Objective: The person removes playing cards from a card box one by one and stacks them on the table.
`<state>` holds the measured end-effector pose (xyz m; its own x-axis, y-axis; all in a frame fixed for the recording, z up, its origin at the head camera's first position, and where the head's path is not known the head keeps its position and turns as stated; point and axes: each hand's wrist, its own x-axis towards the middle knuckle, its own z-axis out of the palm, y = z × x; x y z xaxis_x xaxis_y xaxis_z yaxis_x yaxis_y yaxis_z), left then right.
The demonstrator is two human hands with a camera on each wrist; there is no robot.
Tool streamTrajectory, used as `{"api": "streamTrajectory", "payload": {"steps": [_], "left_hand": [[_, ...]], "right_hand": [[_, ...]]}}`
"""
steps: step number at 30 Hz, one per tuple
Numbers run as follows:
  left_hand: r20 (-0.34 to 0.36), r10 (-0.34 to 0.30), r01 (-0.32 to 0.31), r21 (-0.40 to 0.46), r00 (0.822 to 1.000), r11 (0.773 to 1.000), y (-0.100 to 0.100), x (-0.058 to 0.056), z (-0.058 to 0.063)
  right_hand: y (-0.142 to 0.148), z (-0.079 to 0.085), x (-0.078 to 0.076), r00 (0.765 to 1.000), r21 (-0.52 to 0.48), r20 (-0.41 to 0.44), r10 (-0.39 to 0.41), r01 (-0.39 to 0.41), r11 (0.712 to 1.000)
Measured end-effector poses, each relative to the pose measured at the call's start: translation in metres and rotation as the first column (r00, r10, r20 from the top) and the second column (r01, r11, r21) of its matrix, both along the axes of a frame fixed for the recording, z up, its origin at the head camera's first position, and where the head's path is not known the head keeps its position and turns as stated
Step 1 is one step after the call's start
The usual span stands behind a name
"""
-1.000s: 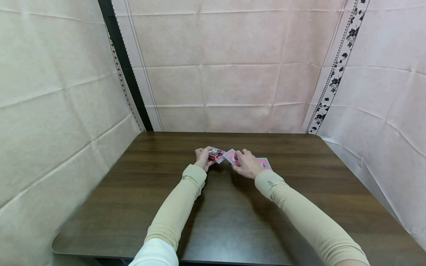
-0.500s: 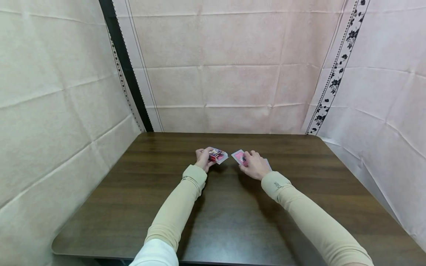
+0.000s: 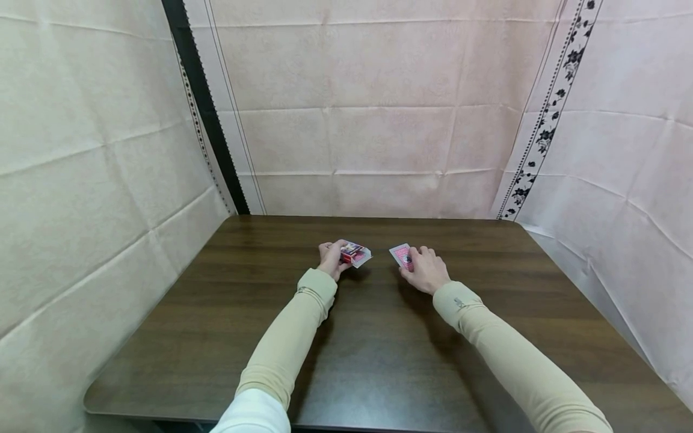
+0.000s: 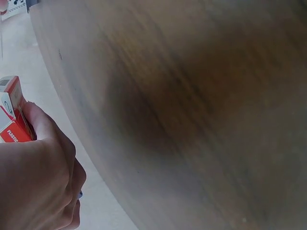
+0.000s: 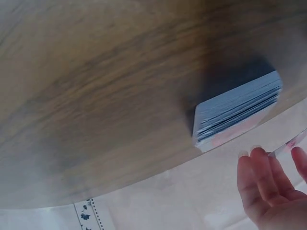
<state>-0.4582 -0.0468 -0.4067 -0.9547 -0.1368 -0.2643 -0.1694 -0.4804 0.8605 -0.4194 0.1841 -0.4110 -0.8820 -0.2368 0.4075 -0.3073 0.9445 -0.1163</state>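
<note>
My left hand [image 3: 331, 258] grips a red playing card box [image 3: 351, 250] above the table. A pink-patterned, pale-edged piece [image 3: 362, 257] juts from the box's right end. In the left wrist view, the printed box [image 4: 15, 115] sits between thumb and fingers, with part of it out of frame. My right hand [image 3: 426, 270] pinches a pink-backed playing card [image 3: 399, 254] to the right of the box. The right wrist view shows only the edge of that card [image 5: 293, 142] at the fingertips. Close by, a stack of cards [image 5: 237, 111] lies on the table; the right hand hides it in the head view.
The brown wooden table [image 3: 346, 361] reaches out to pale cloth hangings [image 3: 379, 120] at the back and both sides. A dark strip [image 3: 208, 114] runs down the left hanging, and a floral border [image 3: 545, 133] down the right one.
My right hand has moved right, taking the card away from the box to a gap beside it. The stack seen behind that hand has become hidden. My left hand stays in place.
</note>
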Motion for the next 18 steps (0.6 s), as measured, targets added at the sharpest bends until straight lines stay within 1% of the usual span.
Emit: {"api": "streamTrajectory", "payload": {"steps": [9,18], "left_hand": [[0.004,0.0,0.0,0.002,1.0,1.0,0.0,-0.001,0.0],[0.011,-0.01,0.01,-0.01,1.0,1.0,0.001,-0.003,-0.002]], "right_hand": [[0.011,0.0,0.002,0.996,-0.009,0.042,-0.083,0.083,0.997],[0.02,-0.004,0.003,0.981,0.009,0.065,-0.185,0.185,0.983]]}}
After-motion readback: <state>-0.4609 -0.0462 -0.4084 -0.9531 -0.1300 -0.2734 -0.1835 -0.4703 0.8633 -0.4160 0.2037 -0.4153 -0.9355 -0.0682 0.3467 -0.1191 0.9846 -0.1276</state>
